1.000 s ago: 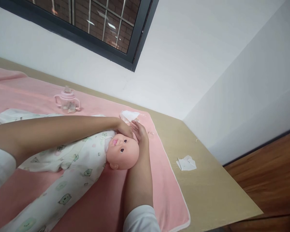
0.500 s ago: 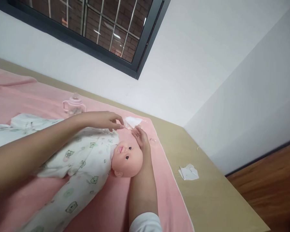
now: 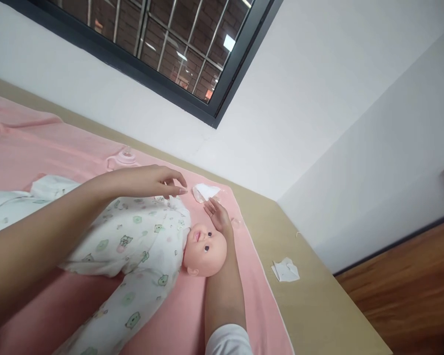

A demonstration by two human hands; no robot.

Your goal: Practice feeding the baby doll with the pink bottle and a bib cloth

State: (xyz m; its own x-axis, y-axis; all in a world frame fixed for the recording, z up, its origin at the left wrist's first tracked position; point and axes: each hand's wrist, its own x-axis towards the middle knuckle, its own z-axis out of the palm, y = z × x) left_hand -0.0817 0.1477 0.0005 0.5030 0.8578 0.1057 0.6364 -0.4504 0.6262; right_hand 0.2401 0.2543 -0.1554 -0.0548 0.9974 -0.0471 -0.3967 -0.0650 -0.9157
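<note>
A baby doll [image 3: 204, 251] in white pajamas [image 3: 133, 241] printed with green bears lies on its back on a pink blanket [image 3: 170, 305]. Its head rests on my right forearm. Beyond the head, my right hand [image 3: 218, 216] is palm up, open, its fingers slightly curled and holding nothing. My left arm reaches across above the doll's body. Over its shoulder hovers my left hand [image 3: 166, 181], open, with bent fingers apart and nothing visible in them. A white tissue on clear plastic [image 3: 206, 192] lies just beyond both hands.
A pink-handled baby bottle [image 3: 126, 158] is on the blanket, partly hidden behind my left arm. A small clear item [image 3: 236, 222] lies near the blanket's edge. On the tan tabletop [image 3: 311, 315] is a crumpled white tissue [image 3: 285, 270]. A wall and barred window [image 3: 185, 44] stand behind.
My left hand has drawn back a little from the tissue and my right hand. The view has shifted slightly. The doll's head still lies on my right forearm.
</note>
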